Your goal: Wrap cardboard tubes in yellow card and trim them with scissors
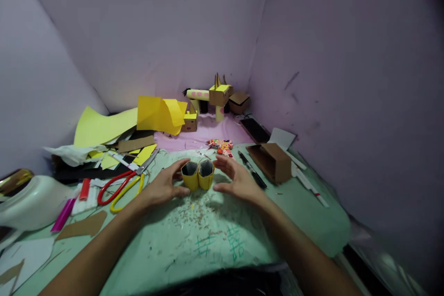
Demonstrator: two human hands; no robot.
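Two short yellow paper tubes, a left tube (190, 182) and a right tube (206, 182), stand upright side by side on the green table cover. Their upper ends are open and show a dark grey inside. My left hand (166, 182) curves beside the left tube, thumb and fingers apart; the fingertips are at its side, and I cannot tell if they press on it. On the other side, my right hand (237, 180) is open, its thumb and fingers spread just off the right tube. Brown crumbs (199, 215) lie scattered in front of the tubes.
Scissors (126, 182) with red and yellow handles lie left. A cardboard box (272, 162), black pen (252, 170) and phone (255, 129) are right. Behind stand a cardboard animal figure (219, 97) and yellow sheets (159, 114). A white pot-like vessel (36, 203) lies far left.
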